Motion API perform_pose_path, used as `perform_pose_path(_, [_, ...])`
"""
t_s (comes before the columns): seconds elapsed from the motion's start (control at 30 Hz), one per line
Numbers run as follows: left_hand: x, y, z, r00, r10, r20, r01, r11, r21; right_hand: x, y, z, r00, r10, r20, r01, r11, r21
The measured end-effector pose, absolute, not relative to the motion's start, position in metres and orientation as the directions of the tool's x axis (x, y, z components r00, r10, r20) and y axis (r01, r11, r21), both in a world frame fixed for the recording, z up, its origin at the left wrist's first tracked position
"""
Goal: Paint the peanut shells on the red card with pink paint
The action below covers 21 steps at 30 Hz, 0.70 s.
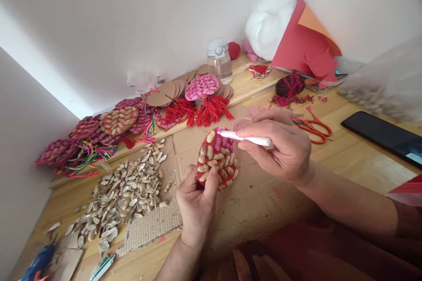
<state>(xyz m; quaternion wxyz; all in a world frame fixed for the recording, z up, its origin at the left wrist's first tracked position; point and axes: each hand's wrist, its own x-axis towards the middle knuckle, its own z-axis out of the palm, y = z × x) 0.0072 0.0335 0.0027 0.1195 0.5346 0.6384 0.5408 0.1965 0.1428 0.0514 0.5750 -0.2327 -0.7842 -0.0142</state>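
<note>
Left hand [198,197] is gripping the disc [214,150], right hand [280,145] is pinching the brush [253,139]; I'd be dabbing the nuts [218,156] lightly, grooves included.

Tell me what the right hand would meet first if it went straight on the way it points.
Most likely the peanut-covered red disc in the left hand: the white pen-like tool in the right hand points at its painted upper part. Whether the tip already touches is unclear.

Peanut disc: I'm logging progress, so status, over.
Left hand grips peanut disc. Right hand holds white tool at its top. Upper right shells pink, others bare. Left thumb overlaps disc.
</note>
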Motion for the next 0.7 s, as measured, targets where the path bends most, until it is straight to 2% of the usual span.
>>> perform_pose_path(0.5, [0.0078, 0.0343, 0.0031, -0.413, 0.819, 0.399, 0.543, -0.13, 0.829, 0.1969, 0.1421, 0.054, -0.294, 0.296, 0.909, 0.422, 0.893, -0.154])
perform_pose_path(0.7, [0.0077, 0.0339, 0.0027, -0.421, 0.821, 0.386, 0.518, -0.131, 0.845, 0.1975, 0.1414, 0.0553, -0.278, 0.316, 0.907, 0.432, 0.884, -0.175])
